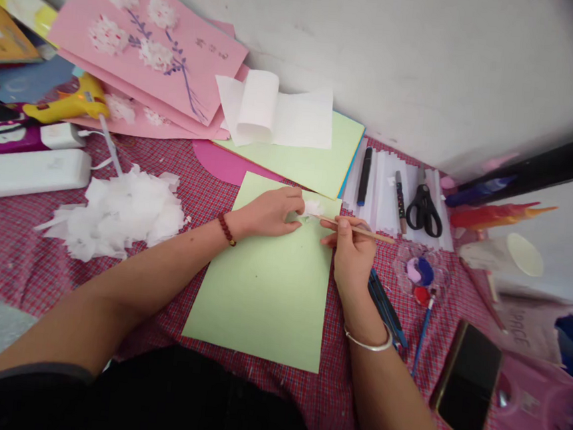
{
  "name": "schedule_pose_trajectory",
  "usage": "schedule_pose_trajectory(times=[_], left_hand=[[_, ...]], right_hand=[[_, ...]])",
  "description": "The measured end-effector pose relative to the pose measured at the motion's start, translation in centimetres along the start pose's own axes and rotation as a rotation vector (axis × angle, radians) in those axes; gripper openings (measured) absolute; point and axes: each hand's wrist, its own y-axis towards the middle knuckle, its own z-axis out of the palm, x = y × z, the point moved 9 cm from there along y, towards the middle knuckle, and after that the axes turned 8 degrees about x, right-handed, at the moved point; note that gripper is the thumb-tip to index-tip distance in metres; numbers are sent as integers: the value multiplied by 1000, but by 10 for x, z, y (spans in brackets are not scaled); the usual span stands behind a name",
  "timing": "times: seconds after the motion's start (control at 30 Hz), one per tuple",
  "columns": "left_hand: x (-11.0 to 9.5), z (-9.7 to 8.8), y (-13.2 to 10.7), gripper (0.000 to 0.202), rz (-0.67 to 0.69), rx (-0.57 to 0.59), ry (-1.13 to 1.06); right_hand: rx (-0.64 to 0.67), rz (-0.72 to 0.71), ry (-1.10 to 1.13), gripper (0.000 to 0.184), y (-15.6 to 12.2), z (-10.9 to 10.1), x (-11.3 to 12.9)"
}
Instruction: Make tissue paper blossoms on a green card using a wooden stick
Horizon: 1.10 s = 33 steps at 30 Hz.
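Observation:
A sheet of light green paper [260,286] lies in front of me on the checked cloth. Near its upper right edge sits a small tuft of white tissue paper [312,208]. My left hand [277,212] rests on the sheet just left of the tuft, fingers curved, thumb and forefinger apart with nothing visible between them. Pinched in my right hand [354,248] is a thin wooden stick [377,236], whose left end reaches the tuft. Further left is a loose heap of cut white tissue pieces [121,210].
Pink cards with white tissue flowers [200,60] lie at the back left, beside a yellow glue gun [70,104] and a white power strip [29,172]. To the right are black scissors [424,210], a paint dish [419,270], a paintbrush [424,331] and a phone [470,381].

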Motion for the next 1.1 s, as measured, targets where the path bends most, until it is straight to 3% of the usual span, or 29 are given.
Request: schedule_pose_trajectory(times=[0.2, 0.67, 0.87, 1.1], left_hand=[[4, 2, 4, 7, -48, -12, 55], [22, -5, 14, 11, -172, -127, -207], [30, -4, 13, 8, -229, -158, -233], [26, -1, 14, 18, -155, -125, -213]], right_hand=[[-16, 5, 2, 31, 1, -1, 1], [-118, -4, 46, 37, -1, -17, 2], [-12, -22, 227, 32, -6, -8, 6], [-28, 17, 203, 31, -5, -13, 0]])
